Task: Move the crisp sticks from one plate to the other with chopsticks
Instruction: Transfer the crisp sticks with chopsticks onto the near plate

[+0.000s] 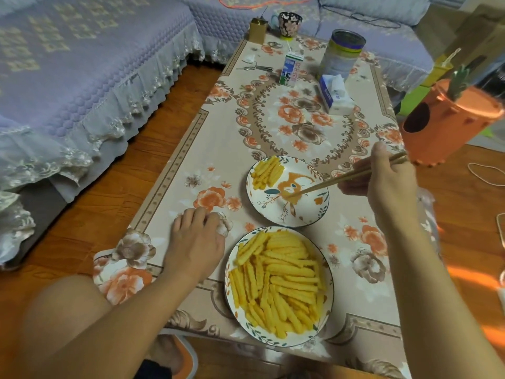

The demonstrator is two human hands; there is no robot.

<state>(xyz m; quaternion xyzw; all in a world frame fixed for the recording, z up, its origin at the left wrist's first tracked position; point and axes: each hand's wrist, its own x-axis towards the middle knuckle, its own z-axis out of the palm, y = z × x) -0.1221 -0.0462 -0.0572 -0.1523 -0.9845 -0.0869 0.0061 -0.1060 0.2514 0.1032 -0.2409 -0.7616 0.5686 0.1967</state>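
The right hand (382, 179) grips the chopsticks (328, 184), tips together over the far plate (317, 212) at twelve o'clock of the full plate (232, 269); the left hand (196, 242) rests loosely curled, empty, at nine o'clock, likely steadying

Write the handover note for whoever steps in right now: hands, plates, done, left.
Right hand holds the chopsticks, tips over the far plate, carrying nothing visible.
Left hand rests on the table, fingers curled, holding nothing.
Done: a small batch of crisp sticks lies on the far plate's left side.
Left: the near plate is full; move its pile across.
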